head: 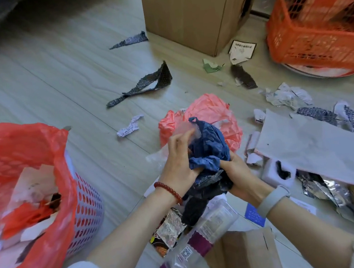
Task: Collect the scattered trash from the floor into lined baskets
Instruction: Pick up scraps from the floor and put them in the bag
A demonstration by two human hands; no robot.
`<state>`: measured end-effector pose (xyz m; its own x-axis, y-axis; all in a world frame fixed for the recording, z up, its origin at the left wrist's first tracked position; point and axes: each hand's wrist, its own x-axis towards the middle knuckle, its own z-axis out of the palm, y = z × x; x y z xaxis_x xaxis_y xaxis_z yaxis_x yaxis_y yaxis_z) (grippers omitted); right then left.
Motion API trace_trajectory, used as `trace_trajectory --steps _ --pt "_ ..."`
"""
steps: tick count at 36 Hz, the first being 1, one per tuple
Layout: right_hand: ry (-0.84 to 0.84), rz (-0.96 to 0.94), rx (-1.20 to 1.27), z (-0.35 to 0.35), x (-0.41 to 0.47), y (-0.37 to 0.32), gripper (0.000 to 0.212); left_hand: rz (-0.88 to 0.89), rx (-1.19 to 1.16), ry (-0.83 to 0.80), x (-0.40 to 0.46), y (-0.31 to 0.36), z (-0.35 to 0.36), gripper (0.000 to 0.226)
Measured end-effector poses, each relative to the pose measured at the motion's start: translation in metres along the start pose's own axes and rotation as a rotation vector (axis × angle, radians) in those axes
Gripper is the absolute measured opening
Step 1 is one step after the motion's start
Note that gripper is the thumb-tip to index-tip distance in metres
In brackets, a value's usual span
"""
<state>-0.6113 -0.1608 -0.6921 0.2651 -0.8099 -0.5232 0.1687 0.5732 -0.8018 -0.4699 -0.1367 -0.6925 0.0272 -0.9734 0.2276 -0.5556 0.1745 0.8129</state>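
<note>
— What are your fingers doing?
— Both my left hand (179,155) and right hand (236,169) curl round a crumpled blue bag (209,150), right of the red-lined basket (47,189).

This looks like a room in a home, with pale wood-grain plank flooring (59,84) underfoot. A brown cardboard shipping box (190,13) stands at the far side, an orange slotted plastic crate (317,31) far right, and a white perforated laundry-style basket lined with a red plastic bag (86,209) near left.

Left hand (180,161) and right hand (237,171) together, fingers apparently curled, gripping
</note>
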Motion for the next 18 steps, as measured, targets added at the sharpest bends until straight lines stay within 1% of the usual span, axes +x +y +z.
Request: trace_trajectory --steps 2,3,4,5,6,7,8,9,10,12,13,15,16,18 --pt "0.026 -0.024 -0.063 0.003 -0.003 -0.001 0.018 0.111 0.221 0.051 0.0 -0.004 -0.004 0.092" --pt "0.035 -0.034 -0.086 0.004 -0.005 -0.003 0.018 0.125 0.36 0.072 0.0 -0.003 -0.008 0.098" --pt "0.039 -0.037 -0.109 0.005 -0.007 -0.004 0.021 0.074 0.473 0.073 0.001 -0.006 -0.009 0.103" --pt "0.031 -0.034 -0.124 0.004 -0.008 -0.005 0.025 -0.046 0.52 0.025 0.002 -0.005 -0.011 0.106" --pt "0.009 -0.026 -0.128 0.004 -0.009 -0.007 0.028 -0.176 0.426 -0.053 0.002 -0.002 -0.014 0.107" --pt "-0.03 -0.016 -0.127 0.005 -0.01 -0.01 0.03 -0.269 0.176 -0.147 0.003 0.001 -0.017 0.104" --pt "-0.076 -0.01 -0.123 0.007 -0.011 -0.012 0.031 -0.296 -0.116 -0.205 0.004 0.001 -0.019 0.096" --pt "-0.12 -0.017 -0.123 0.01 -0.012 -0.014 0.032 -0.309 -0.324 -0.244 0.002 0.003 -0.021 0.082" --pt "-0.145 -0.041 -0.136 0.013 -0.011 -0.015 0.033 -0.317 -0.44 -0.274 0.0 0.004 -0.023 0.072" --pt "-0.121 -0.124 -0.217 0.02 -0.01 -0.014 0.035 -0.351 -0.527 -0.269 -0.004 0.003 -0.027 0.062" --pt "-0.068 -0.185 -0.297 0.023 -0.01 -0.013 0.038 -0.371 -0.533 -0.221 -0.005 0.004 -0.028 0.058" --pt "0.042 -0.367 -0.494 0.028 -0.011 -0.013 0.048 -0.413 -0.501 -0.111 -0.004 0.003 -0.031 0.05" --pt "0.052 -0.463 -0.569 0.029 -0.012 -0.013 0.055 -0.431 -0.469 -0.063 -0.003 0.005 -0.033 0.048" --pt "-0.034 -0.577 -0.657 0.032 -0.018 -0.018 0.062 -0.456 -0.395 0.022 0.002 0.009 -0.04 0.044"
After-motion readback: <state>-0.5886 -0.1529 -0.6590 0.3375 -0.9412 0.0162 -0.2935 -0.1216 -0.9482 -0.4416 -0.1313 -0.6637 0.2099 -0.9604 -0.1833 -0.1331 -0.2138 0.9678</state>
